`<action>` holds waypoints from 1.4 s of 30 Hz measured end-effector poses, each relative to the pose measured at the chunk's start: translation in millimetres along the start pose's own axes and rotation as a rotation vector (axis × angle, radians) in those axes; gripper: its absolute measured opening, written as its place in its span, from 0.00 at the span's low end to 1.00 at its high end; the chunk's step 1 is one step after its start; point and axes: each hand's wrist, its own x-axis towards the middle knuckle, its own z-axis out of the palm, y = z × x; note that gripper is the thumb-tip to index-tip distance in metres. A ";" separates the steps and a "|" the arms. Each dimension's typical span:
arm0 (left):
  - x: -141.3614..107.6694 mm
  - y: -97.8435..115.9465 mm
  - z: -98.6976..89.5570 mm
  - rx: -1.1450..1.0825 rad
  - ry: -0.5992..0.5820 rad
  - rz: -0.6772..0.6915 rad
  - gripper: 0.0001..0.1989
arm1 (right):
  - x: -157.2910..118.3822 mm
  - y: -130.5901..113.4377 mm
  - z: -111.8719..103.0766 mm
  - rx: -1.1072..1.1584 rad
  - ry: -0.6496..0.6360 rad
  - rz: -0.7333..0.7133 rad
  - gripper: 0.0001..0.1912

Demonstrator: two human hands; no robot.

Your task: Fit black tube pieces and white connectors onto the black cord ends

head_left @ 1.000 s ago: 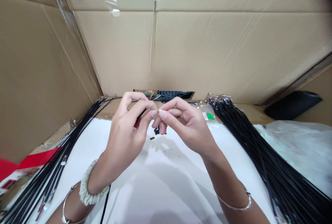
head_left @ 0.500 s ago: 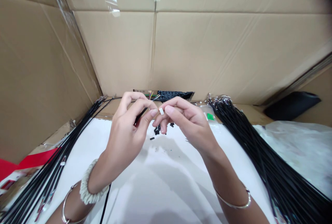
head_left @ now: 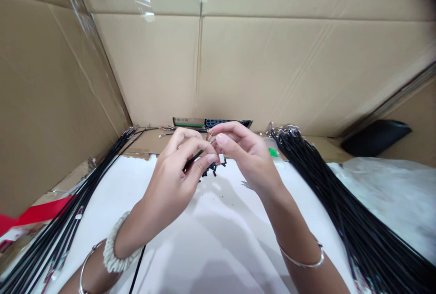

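The left hand (head_left: 170, 180) pinches a black cable (head_left: 192, 161) above the bench (head_left: 218, 244). The right hand (head_left: 250, 157) curls close by, its grip hidden, so I cannot tell what it holds. A small white piece (head_left: 222, 158) shows at its fingertips, above loose black bits (head_left: 211, 170).

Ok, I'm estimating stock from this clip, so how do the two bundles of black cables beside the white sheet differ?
The right bundle of black cables is far thicker and densely packed, while the left bundle of black cables is thinner, with its cables looser and more spread. The right bundle lies against a clear plastic sheet; the left bundle runs along the left edge of the white sheet. Both run diagonally toward the cardboard wall and end in bunched silvery tips.
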 end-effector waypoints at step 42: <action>4.1 2.3 9.1 -0.437 0.117 -0.423 0.09 | -1.5 0.8 7.9 -0.059 0.071 -0.040 0.13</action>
